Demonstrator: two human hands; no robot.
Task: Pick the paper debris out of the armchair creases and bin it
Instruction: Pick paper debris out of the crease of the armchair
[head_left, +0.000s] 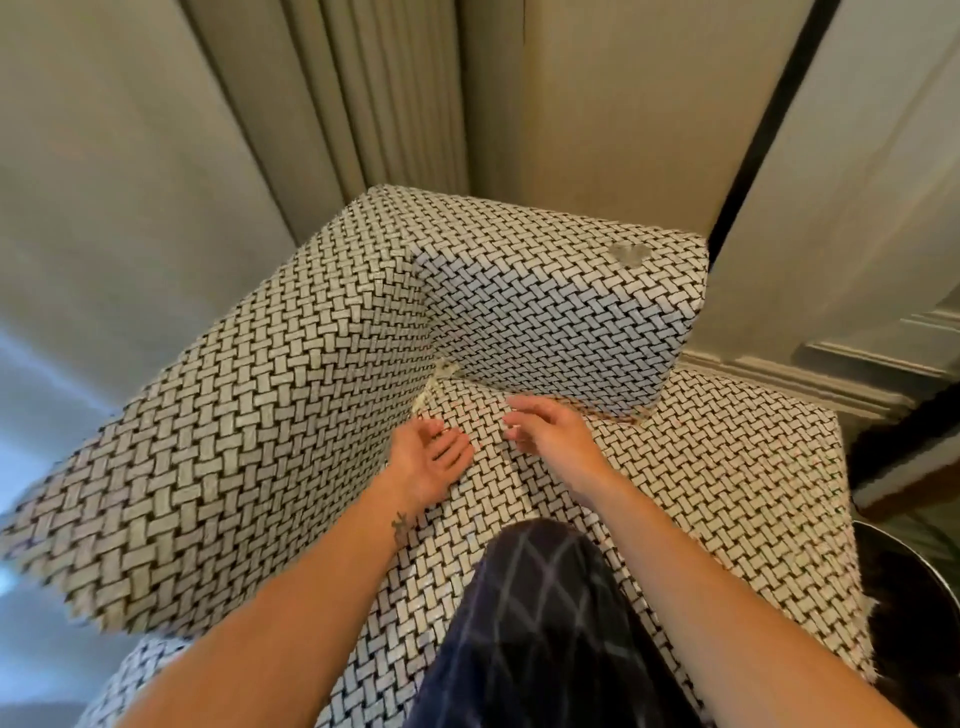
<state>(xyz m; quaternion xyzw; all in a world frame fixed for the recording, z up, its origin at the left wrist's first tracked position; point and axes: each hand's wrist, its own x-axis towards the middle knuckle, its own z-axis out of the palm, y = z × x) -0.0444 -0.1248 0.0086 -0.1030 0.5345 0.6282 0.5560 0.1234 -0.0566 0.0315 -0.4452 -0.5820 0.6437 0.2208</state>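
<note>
Likely light and flimsy, the paper strip wedged mid-frame in the armchair crease suits a pinch by its exposed edge, while the left hand and right hand hover beside it, each grip open and empty.

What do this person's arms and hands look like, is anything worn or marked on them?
Both forearms are bare, with no sleeves in view. The left hand and right hand wear no gloves; no rings, watch or bracelets show. The one marking is a small dark tattoo on the left forearm near the wrist; its design is too small to make out.
</note>
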